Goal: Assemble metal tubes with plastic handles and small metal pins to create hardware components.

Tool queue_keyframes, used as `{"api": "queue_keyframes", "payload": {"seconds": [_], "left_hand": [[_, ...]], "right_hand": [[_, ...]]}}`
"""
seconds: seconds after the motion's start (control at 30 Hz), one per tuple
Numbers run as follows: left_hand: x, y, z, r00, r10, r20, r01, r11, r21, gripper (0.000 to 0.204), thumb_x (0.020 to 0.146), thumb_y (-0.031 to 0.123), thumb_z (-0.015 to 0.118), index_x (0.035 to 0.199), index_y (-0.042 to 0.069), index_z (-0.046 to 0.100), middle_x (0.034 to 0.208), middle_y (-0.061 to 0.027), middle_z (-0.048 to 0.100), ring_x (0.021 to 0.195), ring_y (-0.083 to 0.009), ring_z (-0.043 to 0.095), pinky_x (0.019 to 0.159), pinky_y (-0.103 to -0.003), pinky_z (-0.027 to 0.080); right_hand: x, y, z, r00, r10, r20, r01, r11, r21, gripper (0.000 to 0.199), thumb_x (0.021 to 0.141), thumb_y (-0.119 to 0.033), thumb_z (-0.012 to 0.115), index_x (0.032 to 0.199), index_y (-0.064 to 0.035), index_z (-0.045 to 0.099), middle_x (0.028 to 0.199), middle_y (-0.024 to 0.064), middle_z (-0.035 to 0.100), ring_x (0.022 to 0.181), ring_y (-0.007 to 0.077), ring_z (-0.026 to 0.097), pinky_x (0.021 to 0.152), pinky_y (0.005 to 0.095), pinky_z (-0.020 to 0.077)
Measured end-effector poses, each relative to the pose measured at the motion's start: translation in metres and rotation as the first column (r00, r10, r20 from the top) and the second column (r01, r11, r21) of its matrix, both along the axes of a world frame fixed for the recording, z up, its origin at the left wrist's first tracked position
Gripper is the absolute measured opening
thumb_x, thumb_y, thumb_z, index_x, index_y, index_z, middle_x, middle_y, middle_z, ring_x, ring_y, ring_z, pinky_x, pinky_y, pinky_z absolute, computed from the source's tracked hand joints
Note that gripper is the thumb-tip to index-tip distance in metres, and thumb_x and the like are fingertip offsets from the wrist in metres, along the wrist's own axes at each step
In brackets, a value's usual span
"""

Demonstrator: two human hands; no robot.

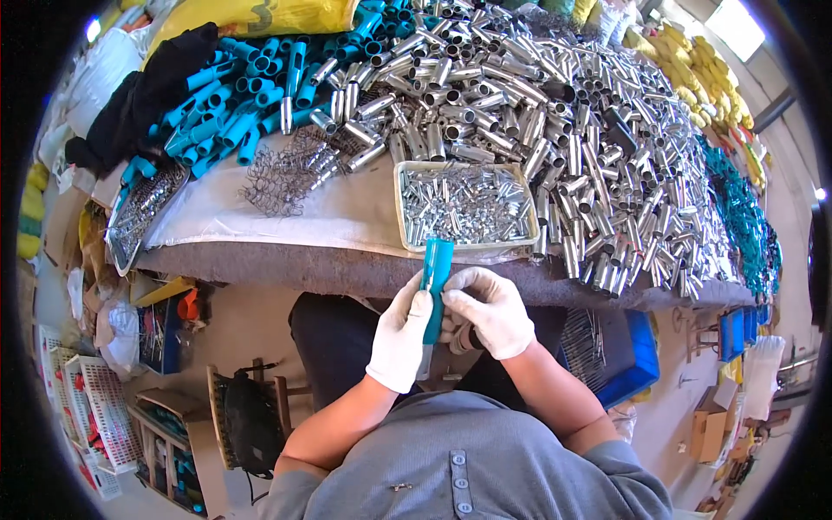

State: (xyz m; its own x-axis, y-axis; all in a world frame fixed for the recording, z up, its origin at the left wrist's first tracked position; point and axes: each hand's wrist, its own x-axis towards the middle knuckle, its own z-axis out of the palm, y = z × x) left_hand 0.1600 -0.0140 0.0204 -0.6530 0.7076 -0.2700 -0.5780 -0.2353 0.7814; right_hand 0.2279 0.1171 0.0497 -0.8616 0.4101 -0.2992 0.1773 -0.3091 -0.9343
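A teal plastic tube [439,253] with a long slot in its side stands nearly upright in front of me, just off the table's near edge. My white-gloved left hand [400,340] is wrapped round its left side, thumb lying along the slot. A paler, greyish piece shows below the tube, partly behind the left hand. My gloved right hand [496,314] is closed, thumb and forefinger pinched together against the tube's right side. What those fingertips hold, if anything, is hidden. Just beyond the tube sits a cream tray [400,208] of small shiny metal parts [468,204].
A large heap of chromed metal tubes [598,173] covers the table's middle and right. Teal tubes [234,121] are piled at the far left, near tangled wire springs [282,178]. Blue bins [631,360] stand under the table, and a wooden chair [247,416] is at lower left.
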Motion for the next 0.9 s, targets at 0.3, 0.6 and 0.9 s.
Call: {"api": "queue_keyframes", "payload": {"seconds": [0.3, 0.6, 0.9], "left_hand": [[0.005, -0.007, -0.018, 0.813, -0.001, -0.582, -0.172, 0.955, -0.242, 0.051, 0.094, 0.034, 0.053, 0.130, -0.001, 0.047, 0.110, -0.0152, 0.062, 0.100, -0.0208, 0.059, 0.090, -0.031, 0.045], [0.002, -0.018, -0.011, 0.991, 0.070, 0.118, -0.068, 0.997, -0.025, 0.040, 0.094, 0.048, 0.047, 0.089, 0.010, 0.040, 0.071, -0.0043, 0.049, 0.047, -0.0112, 0.044, 0.039, -0.026, 0.038], [-0.009, -0.020, -0.008, 0.974, 0.062, 0.218, -0.079, 0.994, 0.070, 0.039, 0.095, 0.047, 0.045, 0.102, 0.008, 0.046, 0.077, -0.0061, 0.054, 0.052, -0.0124, 0.051, 0.043, -0.027, 0.043]], "right_hand": [[0.003, -0.025, -0.022, 0.987, -0.146, -0.061, 0.158, 0.868, 0.472, 0.010, 0.084, -0.008, 0.066, 0.087, 0.0006, 0.062, 0.076, 0.0039, 0.064, 0.068, 0.0068, 0.059, 0.062, 0.0223, 0.0485], [-0.081, 0.073, 0.009, 0.874, 0.458, 0.161, -0.222, 0.082, 0.972, 0.016, 0.080, -0.016, 0.063, 0.094, -0.0085, 0.067, 0.092, 0.0086, 0.062, 0.084, 0.0280, 0.061, 0.075, 0.0352, 0.0499], [-0.084, 0.068, 0.000, 0.883, 0.440, 0.165, -0.183, -0.001, 0.983, 0.010, 0.083, -0.017, 0.059, 0.089, -0.0097, 0.064, 0.088, 0.0075, 0.059, 0.082, 0.0276, 0.061, 0.071, 0.0354, 0.0503]]}}
